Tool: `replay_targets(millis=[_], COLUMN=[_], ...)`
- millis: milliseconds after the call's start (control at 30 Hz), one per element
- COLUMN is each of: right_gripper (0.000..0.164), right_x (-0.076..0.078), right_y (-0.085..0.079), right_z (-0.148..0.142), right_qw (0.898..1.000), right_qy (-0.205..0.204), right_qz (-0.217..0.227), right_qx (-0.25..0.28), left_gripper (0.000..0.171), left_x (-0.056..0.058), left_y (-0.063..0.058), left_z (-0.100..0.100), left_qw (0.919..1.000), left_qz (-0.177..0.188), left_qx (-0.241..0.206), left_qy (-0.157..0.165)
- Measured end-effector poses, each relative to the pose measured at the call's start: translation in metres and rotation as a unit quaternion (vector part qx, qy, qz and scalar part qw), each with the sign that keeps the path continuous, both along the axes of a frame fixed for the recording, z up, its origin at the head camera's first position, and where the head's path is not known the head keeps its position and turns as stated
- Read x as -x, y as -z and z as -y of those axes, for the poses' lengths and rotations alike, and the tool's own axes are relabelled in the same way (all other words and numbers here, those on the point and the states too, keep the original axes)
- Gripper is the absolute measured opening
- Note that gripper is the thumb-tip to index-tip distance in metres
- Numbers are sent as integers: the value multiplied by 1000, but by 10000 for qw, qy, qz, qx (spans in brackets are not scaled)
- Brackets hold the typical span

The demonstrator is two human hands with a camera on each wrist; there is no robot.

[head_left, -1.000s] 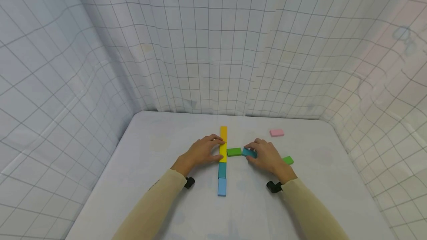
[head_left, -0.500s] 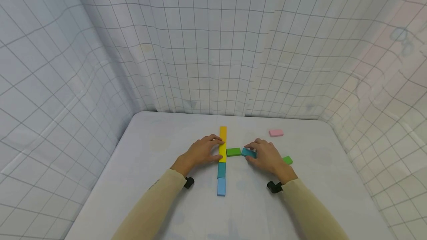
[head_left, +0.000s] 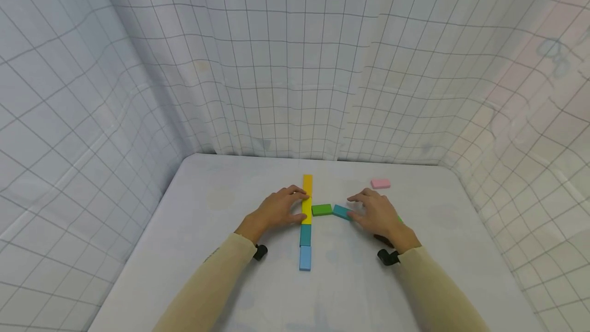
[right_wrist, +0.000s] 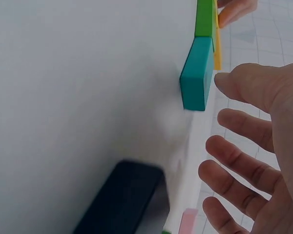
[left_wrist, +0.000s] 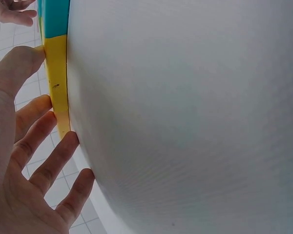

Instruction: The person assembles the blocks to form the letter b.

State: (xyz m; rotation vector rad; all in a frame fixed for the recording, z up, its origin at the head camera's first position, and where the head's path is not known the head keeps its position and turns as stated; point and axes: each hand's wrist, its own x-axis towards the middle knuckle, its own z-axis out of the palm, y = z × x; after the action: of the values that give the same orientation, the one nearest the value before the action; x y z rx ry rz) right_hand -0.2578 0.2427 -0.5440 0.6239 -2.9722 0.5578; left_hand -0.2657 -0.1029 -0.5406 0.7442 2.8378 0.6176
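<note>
In the head view I watch remotely as the left hand [head_left: 275, 208] rests at two yellow blocks [head_left: 307, 210], its fingers loosely bent and apart from the thumb. The pair heads a straight row on the white table [head_left: 345, 291], followed nearer the camera by a teal block [head_left: 306, 235] and a light blue block [head_left: 305, 258]. A green block [head_left: 321, 210] juts from the row's right side, its end meeting a slanted blue block [head_left: 341, 212]. The right hand [head_left: 379, 213] spreads beside that piece; a pink block [head_left: 380, 183] lies beyond. My left wrist view shows thumb and fingers, spaced apart, along the yellow side. My right wrist view catches the thumb just beside the slanted blue block, all fingers parted and free, above a blurred dark box [right_wrist: 122, 202].
</note>
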Motion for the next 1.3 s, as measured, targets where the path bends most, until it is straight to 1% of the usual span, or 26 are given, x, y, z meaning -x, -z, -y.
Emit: replay_targets(millis=[200,433,533,633,767,933,1067,1167,1300], right_gripper=[40,45,50,56,63,70,72,69,61], right_x=[2,14,20,27,37,46,49,51,52], right_y=[-1,-9,-9,-9,-7,-6,-3,-1,4], right_z=[-20,-38,-45,-52,-60,-66,-67,-67,-68], right_qw=[9997,9977,9962,9934,9896,9867,9855,9850,9853], right_qy=[188,474,722,981,1179,1253,1225,1180,1067], right_qz=[-90,-142,6,265,569,886,1056,1105,1057], right_qx=[158,454,478,523,592,532,522,606,820], left_gripper=[60,60,60,59,58,58,57,57,57], left_x=[1,2,2,2,1,1,1,1,1], left_y=[0,1,2,3,3,3,4,4,4], left_z=[1,2,2,2,1,0,1,1,1], left_qw=[10000,10000,10000,10000,10000,10000,9999,9999,9998], left_qz=[9,36,53,50,42,56,23,-9,-4], left_qx=[-40,-4,-24,-61,-49,-42,-105,-145,-178], left_qy=[35,18,18,28,4,-10,19,47,48])
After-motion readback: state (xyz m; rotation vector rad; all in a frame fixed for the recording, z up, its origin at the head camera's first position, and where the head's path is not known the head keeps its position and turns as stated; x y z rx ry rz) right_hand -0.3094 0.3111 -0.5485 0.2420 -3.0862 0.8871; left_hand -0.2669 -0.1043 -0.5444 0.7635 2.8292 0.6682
